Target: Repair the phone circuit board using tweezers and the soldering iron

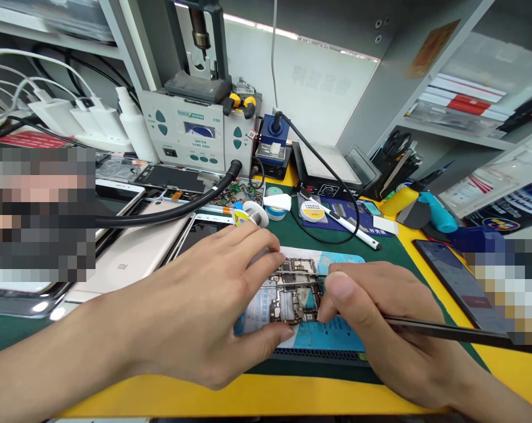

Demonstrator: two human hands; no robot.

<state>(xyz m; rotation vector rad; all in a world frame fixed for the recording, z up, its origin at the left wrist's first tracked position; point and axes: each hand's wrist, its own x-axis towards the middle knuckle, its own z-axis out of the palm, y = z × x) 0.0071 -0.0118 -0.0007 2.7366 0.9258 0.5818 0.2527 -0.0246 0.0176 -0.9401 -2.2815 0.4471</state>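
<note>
A dark circuit board (298, 299) lies on a blue and white card (336, 338) between my hands. My right hand (380, 317) is closed on thin metal tweezers (424, 324), whose tips point left across the upper part of the board. My left hand (217, 288) rests at the board's left side, thumb at its lower edge and fingers at its upper left corner. Its fingertips touch or nearly touch the board; the thumb stands apart from the fingers.
Behind stands a grey soldering station (195, 132) with a black hose (181, 211). Phones, including a gold one (129, 258), lie left; another (446, 282) lies right. A soldering pen (345, 223), small tins and a solder spool (254, 214) sit behind the card.
</note>
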